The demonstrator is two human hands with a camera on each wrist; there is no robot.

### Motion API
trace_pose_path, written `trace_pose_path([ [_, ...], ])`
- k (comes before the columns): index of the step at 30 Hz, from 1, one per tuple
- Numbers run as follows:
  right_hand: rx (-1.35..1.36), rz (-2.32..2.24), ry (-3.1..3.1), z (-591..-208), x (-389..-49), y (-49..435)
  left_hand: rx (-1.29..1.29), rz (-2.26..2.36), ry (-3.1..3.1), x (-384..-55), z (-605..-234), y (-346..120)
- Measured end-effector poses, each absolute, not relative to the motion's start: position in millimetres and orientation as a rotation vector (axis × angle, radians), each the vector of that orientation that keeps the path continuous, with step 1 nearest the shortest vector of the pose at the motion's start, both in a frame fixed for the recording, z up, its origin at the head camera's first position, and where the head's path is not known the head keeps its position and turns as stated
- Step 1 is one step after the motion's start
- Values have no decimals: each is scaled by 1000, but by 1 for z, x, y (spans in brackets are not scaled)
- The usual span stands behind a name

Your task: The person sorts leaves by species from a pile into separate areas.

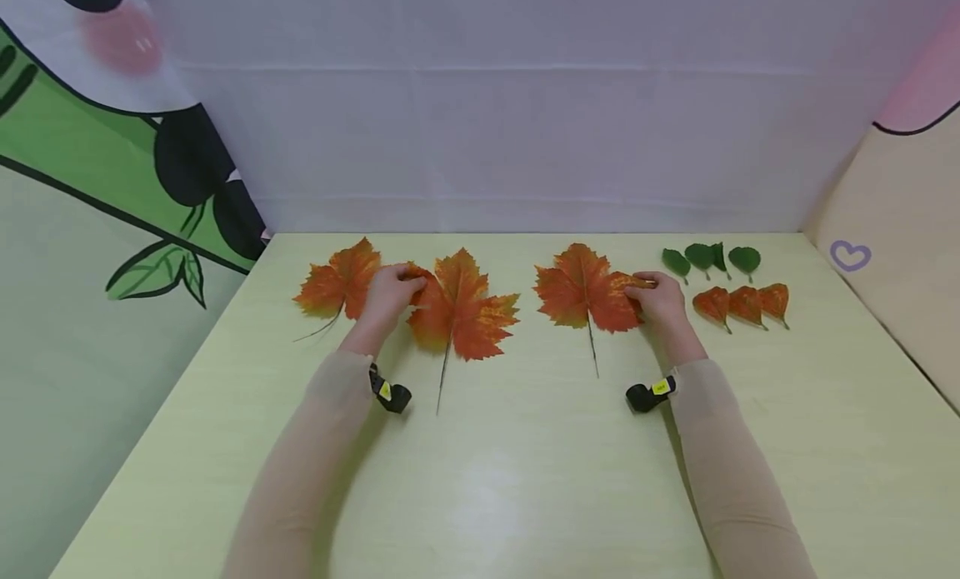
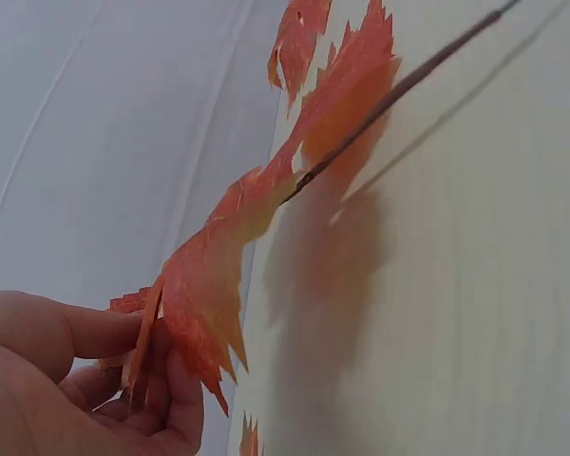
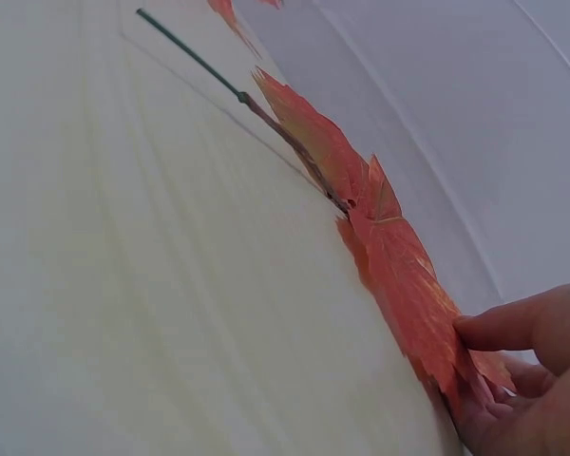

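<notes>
In the head view, my left hand (image 1: 392, 296) pinches the left edge of an orange-red artificial maple leaf (image 1: 468, 316) with a long thin stem. Seen from the left wrist, that leaf (image 2: 204, 275) tilts off the pale table and casts a shadow on it. My right hand (image 1: 660, 300) pinches the right lobe of another orange maple leaf (image 1: 581, 287), its stem pointing toward me. In the right wrist view, thumb and fingers grip the edge of this leaf (image 3: 399, 266), which lies close over the tabletop. A third maple leaf (image 1: 345, 279) rests just left of my left hand.
Several small green leaves (image 1: 744, 260) lie in a row at the back right of the table (image 1: 495, 496). Below them are three small orange leaves (image 1: 746, 305), near my right hand. A pale cloth backdrop (image 1: 525, 146) rises behind the table's far edge.
</notes>
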State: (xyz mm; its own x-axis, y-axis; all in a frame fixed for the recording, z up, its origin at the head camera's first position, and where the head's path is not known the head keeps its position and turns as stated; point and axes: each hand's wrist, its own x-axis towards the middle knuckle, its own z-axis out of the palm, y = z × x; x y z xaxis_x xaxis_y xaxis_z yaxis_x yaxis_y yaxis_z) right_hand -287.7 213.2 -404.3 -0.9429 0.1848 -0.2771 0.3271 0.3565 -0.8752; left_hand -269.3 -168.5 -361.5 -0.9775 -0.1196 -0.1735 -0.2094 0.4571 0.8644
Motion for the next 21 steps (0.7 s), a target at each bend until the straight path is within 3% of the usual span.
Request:
trace_pose_path([
  [9, 426, -1622, 2522, -408, -281, 222, -409, 1741, 2440, -294, -373, -162],
  [21, 421, -1653, 2505, -406, -287, 214, -511, 1594, 2651, -318, -380, -171],
])
